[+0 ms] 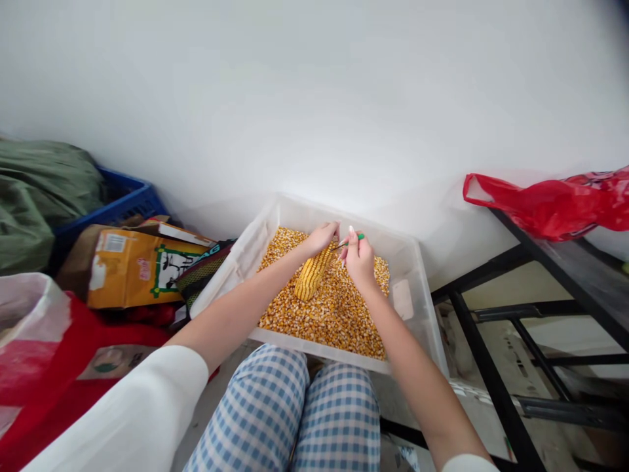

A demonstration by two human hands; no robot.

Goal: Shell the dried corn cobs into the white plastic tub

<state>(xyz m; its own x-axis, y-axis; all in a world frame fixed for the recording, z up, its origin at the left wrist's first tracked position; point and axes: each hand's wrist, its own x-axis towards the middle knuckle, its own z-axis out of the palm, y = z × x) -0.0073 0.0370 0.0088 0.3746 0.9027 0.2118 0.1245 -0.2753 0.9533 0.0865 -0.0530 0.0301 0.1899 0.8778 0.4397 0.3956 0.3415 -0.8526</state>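
Observation:
My left hand point(324, 238) is closed around the far end of a yellow corn cob point(310, 276), whose near end points down toward me. Rows of kernels cover the side that I can see. In my right hand point(358, 257) is a thin tool with a green handle point(361, 236); its dark metal shaft reaches left to the cob near my left fingers. The tip is too small to make out. Both hands are over a translucent plastic bin point(407, 262) that holds a deep layer of loose corn kernels point(329, 321).
Left of the bin are a yellow cardboard box point(128, 269), a blue crate point(132, 200) with a green cloth, and a red and white sack point(63, 367). To the right stands a black metal frame point(484, 360) with a red plastic bag point(550, 206). A white wall point(314, 98) rises behind.

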